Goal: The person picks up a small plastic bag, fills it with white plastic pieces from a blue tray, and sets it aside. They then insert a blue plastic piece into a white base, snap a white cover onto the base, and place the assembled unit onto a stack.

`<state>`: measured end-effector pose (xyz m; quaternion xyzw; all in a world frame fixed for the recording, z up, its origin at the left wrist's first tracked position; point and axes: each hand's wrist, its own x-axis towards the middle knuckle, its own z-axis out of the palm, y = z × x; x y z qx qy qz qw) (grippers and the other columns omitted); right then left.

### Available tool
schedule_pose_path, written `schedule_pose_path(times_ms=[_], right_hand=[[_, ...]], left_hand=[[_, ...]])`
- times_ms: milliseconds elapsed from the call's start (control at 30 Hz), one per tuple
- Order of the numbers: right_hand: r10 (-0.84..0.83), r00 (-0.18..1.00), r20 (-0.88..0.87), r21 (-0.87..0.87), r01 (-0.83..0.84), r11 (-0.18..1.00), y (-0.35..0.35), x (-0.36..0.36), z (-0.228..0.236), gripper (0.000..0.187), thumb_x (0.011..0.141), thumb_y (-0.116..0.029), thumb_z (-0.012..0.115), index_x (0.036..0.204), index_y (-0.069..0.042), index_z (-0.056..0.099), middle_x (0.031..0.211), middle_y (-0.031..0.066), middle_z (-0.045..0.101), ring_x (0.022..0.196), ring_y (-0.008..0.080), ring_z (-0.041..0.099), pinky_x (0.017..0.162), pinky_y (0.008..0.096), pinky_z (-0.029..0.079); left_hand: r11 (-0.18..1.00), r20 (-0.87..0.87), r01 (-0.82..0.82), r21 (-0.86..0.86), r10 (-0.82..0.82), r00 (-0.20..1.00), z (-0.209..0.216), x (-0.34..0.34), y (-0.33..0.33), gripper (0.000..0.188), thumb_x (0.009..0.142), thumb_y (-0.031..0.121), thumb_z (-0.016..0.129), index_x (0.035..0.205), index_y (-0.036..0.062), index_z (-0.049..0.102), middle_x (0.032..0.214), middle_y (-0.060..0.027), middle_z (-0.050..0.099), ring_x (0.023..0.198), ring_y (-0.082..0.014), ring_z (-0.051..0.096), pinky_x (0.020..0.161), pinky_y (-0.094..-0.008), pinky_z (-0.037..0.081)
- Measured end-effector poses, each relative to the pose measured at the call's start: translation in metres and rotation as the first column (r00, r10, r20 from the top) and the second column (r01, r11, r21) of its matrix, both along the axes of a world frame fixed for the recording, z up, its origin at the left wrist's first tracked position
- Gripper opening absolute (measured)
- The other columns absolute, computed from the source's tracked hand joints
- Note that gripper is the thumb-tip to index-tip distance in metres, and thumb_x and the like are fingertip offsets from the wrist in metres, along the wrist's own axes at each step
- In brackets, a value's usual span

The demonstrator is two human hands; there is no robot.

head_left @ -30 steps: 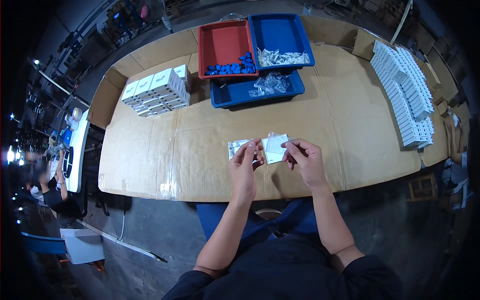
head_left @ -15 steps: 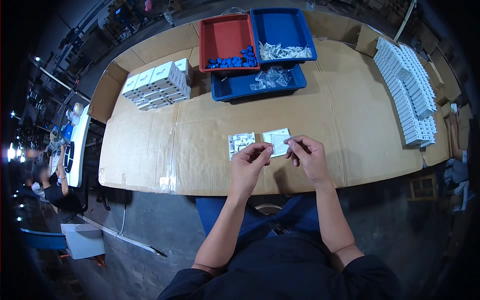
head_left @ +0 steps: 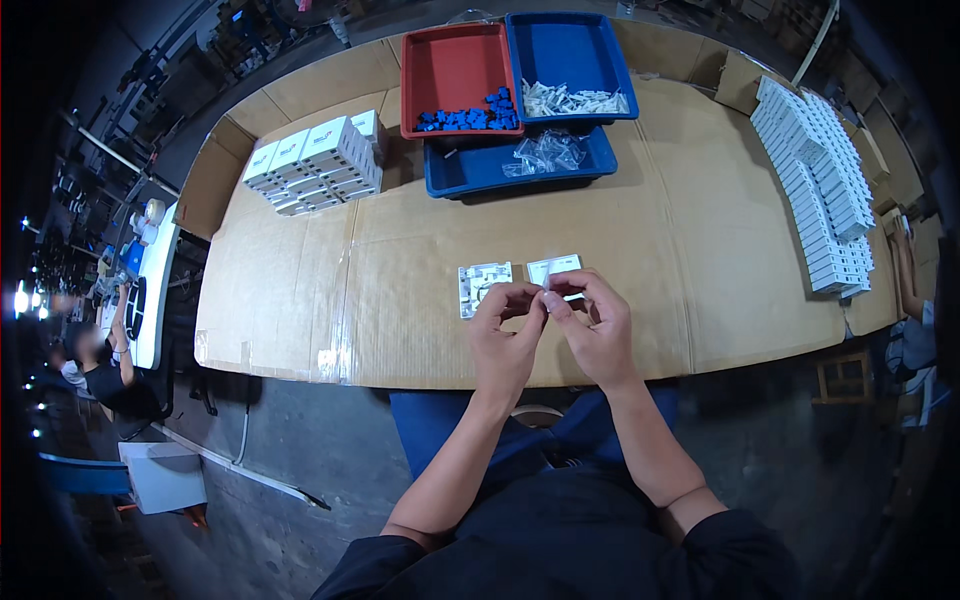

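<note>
My left hand (head_left: 503,338) and my right hand (head_left: 600,338) meet fingertip to fingertip above the near middle of the table. The right fingers pinch a small clear plastic piece (head_left: 547,284), mostly covered by the fingers. My left thumb and forefinger are closed against the same spot; what they hold is hidden. Just beyond the left hand lies an open white plastic housing (head_left: 478,288) with parts inside. A flat white cover (head_left: 553,267) lies beside it, partly behind the right fingers.
At the back stand a red tray (head_left: 408,90) of blue parts, a blue tray (head_left: 626,80) of white parts and a lower blue tray (head_left: 470,184) with clear pieces. White boxes (head_left: 318,165) are stacked left, white housings (head_left: 822,190) right. Other people work at both sides.
My right hand has moved left with the clear piece, and its fingertips now meet those of my left hand. The housing and cover stay on the table.
</note>
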<state>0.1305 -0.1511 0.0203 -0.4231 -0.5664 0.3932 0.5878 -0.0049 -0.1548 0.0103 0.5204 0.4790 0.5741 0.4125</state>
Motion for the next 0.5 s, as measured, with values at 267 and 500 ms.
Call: schedule_pose_path(times_ms=[267, 500], right_hand=[[0.035, 0.967, -0.252, -0.199, -0.087, 0.976, -0.0019, -0.0010, -0.0034, 0.018, 0.097, -0.004, 0.072, 0.112, 0.007, 0.070, 0.105, 0.0096, 0.073, 0.096, 0.0142, 0.070, 0.084, 0.0287, 0.060], [-0.039, 0.965, -0.259, -0.224, -0.021, 0.974, -0.0023, -0.0064, -0.0055, 0.014, 0.099, -0.001, 0.068, 0.111, 0.005, 0.073, 0.103, 0.0093, 0.074, 0.094, 0.0146, 0.072, 0.081, 0.0290, 0.064]], left_hand=[[0.994, -0.085, 0.064, 0.086, -0.057, 0.995, 0.0036, -0.0030, -0.0026, 0.011, 0.095, -0.002, 0.069, 0.106, -0.0040, 0.068, 0.099, -0.0089, 0.067, 0.091, -0.0165, 0.071, 0.083, -0.0294, 0.057], [0.981, -0.063, -0.072, 0.180, 0.085, 0.994, -0.0047, 0.0014, -0.0045, 0.010, 0.092, -0.002, 0.073, 0.101, -0.0026, 0.068, 0.095, -0.0096, 0.066, 0.087, -0.0171, 0.068, 0.080, -0.0298, 0.056]])
